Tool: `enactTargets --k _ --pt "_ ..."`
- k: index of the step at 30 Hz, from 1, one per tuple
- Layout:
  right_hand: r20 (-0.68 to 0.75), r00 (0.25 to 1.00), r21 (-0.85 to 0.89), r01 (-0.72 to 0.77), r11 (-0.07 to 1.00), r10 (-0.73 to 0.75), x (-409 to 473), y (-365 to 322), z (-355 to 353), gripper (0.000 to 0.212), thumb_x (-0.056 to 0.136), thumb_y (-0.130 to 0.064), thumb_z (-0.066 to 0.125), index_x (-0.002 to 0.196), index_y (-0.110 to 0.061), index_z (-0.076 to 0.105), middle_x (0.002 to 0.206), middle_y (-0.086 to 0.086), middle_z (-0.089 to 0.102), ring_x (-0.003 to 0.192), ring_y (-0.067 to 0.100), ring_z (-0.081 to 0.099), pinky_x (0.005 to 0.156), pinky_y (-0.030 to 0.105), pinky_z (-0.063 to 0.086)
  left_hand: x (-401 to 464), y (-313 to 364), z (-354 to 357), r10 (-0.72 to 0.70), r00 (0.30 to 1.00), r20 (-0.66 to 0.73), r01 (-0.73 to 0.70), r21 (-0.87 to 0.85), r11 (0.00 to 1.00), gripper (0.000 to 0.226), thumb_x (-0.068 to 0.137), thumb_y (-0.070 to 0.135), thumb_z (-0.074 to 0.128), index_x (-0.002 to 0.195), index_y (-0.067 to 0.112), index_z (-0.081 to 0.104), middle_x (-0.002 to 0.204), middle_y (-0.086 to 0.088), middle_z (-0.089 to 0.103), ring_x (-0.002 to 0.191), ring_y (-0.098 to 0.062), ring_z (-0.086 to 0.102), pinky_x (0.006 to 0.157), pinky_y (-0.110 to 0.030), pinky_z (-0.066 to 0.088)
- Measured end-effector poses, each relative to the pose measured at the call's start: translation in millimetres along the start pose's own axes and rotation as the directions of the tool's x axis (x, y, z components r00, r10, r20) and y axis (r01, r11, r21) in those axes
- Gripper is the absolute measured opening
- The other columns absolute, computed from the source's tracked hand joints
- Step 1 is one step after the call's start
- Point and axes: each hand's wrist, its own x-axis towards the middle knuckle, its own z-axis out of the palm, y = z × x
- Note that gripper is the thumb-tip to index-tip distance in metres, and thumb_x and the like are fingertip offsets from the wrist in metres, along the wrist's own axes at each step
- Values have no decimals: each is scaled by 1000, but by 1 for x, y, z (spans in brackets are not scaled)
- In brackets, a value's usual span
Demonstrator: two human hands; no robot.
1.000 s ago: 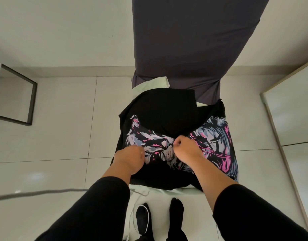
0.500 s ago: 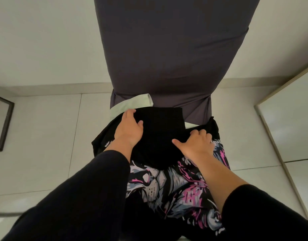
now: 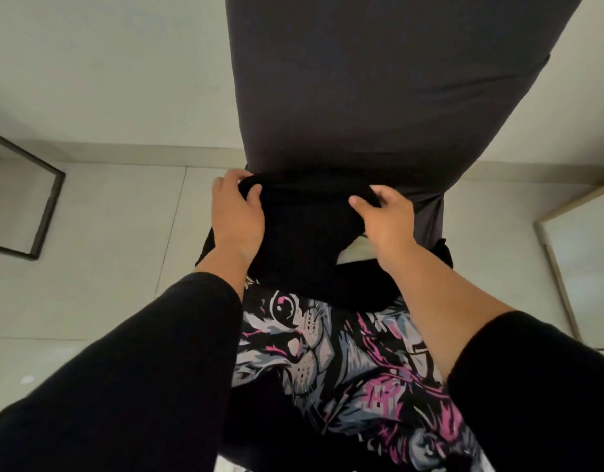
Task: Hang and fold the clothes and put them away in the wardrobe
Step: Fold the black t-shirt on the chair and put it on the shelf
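A black T-shirt (image 3: 307, 233) with a grey, white and pink tiger print (image 3: 348, 366) lies spread on a seat in front of me. My left hand (image 3: 237, 216) grips the shirt's far left edge, fingers curled over the fold and thumb on top. My right hand (image 3: 387, 218) grips the far right edge the same way. Both hands are at the far end of the shirt, against a dark grey covered chair back (image 3: 379, 97). A pale green cloth (image 3: 358, 250) shows under the shirt beside my right wrist.
Pale tiled floor (image 3: 106, 250) lies all around, with a skirting board along the white wall. A dark metal frame (image 3: 38, 206) stands at the left. A light wooden-edged panel (image 3: 579, 267) stands at the right.
Both hands moved from the printed middle of the shirt out to its far edge and now grip it against the chair back. My view has shifted forward and closer.
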Motion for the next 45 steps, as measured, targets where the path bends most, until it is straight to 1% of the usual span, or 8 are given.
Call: enactTargets --k 4,7,11,19,26,33,40,45 --pt "122 992 273 -43 961 9 -4 -31 11 12 88 -15 66 99 -21 63 107 5 67 103 18 63 96 41 51 6 -9 -34 -32 998 -54 25 -135 990 13 93 33 49 103 26 54 105 8 40 89 -24 63 84 -41 55" --pt "172 984 253 -4 967 -41 -16 -44 21 13 93 -19 59 104 -26 61 110 18 64 96 22 63 95 44 51 -7 -8 -56 -158 985 -71 136 -251 958 7 96 24 43 101 25 48 104 3 52 63 -16 62 64 -35 57" --pt "189 970 37 149 988 -153 -43 -50 29 24 99 -21 47 121 -18 58 110 -2 56 107 15 55 93 28 46 -38 -19 -90 -185 981 -52 168 -239 956 17 91 11 42 104 15 51 94 2 58 61 -12 54 56 -27 46" --pt "405 910 -401 89 912 89 -113 27 36 21 101 -15 38 106 -21 57 104 9 60 62 13 46 53 27 36 -118 -77 -117 -418 858 298 280 411 868 30 91 50 49 75 27 59 79 5 63 76 -14 58 67 -28 41" --pt "407 901 -439 46 897 152 -130 65 39 13 96 -29 52 106 -23 59 109 -5 58 84 4 52 69 19 39 -145 -100 -111 -525 778 345 206 649 732 44 95 57 24 86 30 58 87 5 62 86 -17 53 89 -37 37" --pt "312 942 -187 186 965 -122 -120 36 61 19 89 -14 63 102 -27 59 108 -10 58 109 8 53 92 27 44 -142 -88 -103 -331 933 145 307 162 938 18 101 33 31 96 17 38 71 -3 56 62 -21 53 53 -30 39" --pt "405 907 -500 116 858 113 -117 63 54 32 91 -20 61 121 -26 51 106 0 54 97 15 56 76 23 42 -154 -116 -99 -472 854 221 382 350 855 23 100 42 29 104 21 38 78 0 63 66 -17 59 58 -30 46" --pt "376 909 -378 -27 925 180 -111 58 53 26 94 -32 53 119 -27 55 106 0 60 85 9 57 66 19 40 -131 -112 -95 -504 824 257 375 419 827 45 95 59 25 83 24 51 78 5 59 71 -13 55 66 -29 43"
